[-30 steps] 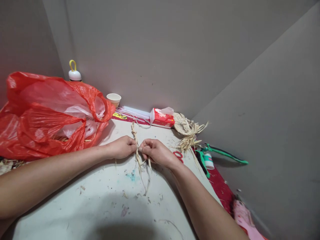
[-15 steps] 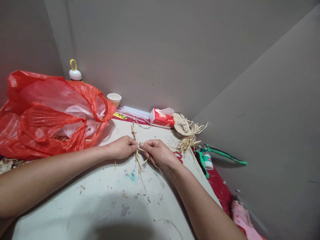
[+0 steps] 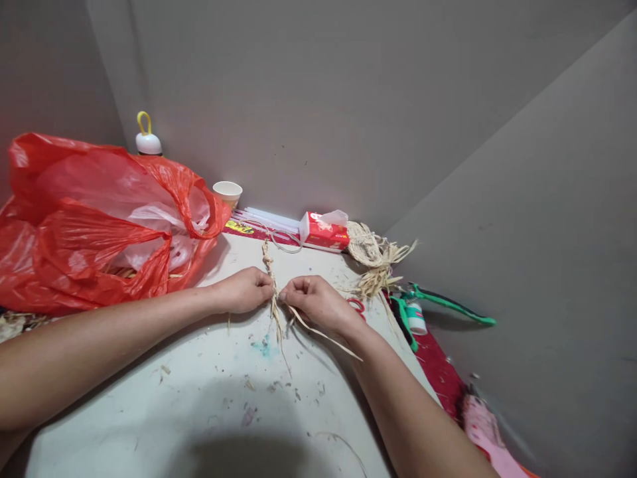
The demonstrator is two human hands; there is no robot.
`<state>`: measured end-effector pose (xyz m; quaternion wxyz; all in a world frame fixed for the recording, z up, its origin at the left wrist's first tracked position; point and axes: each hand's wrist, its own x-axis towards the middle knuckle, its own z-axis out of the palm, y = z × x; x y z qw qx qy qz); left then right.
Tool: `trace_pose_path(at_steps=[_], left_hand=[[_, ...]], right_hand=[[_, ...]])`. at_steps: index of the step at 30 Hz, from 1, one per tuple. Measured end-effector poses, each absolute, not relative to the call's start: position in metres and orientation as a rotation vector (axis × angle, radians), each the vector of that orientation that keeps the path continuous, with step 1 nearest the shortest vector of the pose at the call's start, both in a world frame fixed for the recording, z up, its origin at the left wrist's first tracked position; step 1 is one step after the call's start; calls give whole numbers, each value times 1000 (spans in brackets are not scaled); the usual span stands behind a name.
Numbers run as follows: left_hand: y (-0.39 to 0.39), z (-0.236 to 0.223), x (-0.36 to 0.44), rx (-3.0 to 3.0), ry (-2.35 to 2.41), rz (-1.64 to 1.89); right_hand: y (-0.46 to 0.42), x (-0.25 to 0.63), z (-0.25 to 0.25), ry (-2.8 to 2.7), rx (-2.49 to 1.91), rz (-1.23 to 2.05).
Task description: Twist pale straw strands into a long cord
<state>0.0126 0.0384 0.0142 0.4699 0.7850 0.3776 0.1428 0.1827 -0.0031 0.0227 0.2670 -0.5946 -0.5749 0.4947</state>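
A thin braid of pale dried straw (image 3: 267,257) runs toward me over the white tabletop (image 3: 199,398), its loose ends fanning out at the near side. My left hand (image 3: 247,290) pinches the braid from the left, thumb and forefinger pressed together on it. Just right of the braid, my right hand (image 3: 316,302) is closed in a pinch on a loose straw strand (image 3: 331,340), which trails out below the fingers toward the right wrist. Red-handled scissors (image 3: 356,307) lie partly hidden behind the right hand.
A large red plastic bag (image 3: 89,245) stands at left. Along the back are a paper cup (image 3: 227,192), white sticks (image 3: 273,218), a tissue pack (image 3: 326,230) and a coiled straw braid (image 3: 365,245). Green-handled pliers (image 3: 448,304) and a small white bottle (image 3: 416,318) lie at right.
The right hand's strand now extends farther out toward the right wrist. A small gap shows between the right fingertips and the braid. My left hand keeps its hold.
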Motion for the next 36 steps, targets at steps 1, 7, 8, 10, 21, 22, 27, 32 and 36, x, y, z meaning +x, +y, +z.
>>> trace_pose_path(at_steps=[1,7,8,10,21,22,27,32,36], left_hand=[[39,14,13,1930,925,355],[39,10,13,1984,949,353],[39,10,13,1983,960,353],[38,10,13,1954,976,364],[36,21,17,1385,927,282],[36,22,17,1361,933,285],[32,22,19,1276,957,326],[29,19,17,1205,967,381],[27,16,16,1164,996,418]], right_hand=[[-3,182,22,-1574,-1616,1307],[-7,174,19,-1618,-1612,1253],[-7,172,18,-1607,-1605,1245],[-8,168,16,-1587,-1595,1216],[-25,151,19,-1946,-1885,338],[-27,150,22,-1986,-1919,282],[-34,142,30,-2199,-2052,44],[-40,131,32,-2389,-2151,13],[-47,122,32,-2515,-2147,15]])
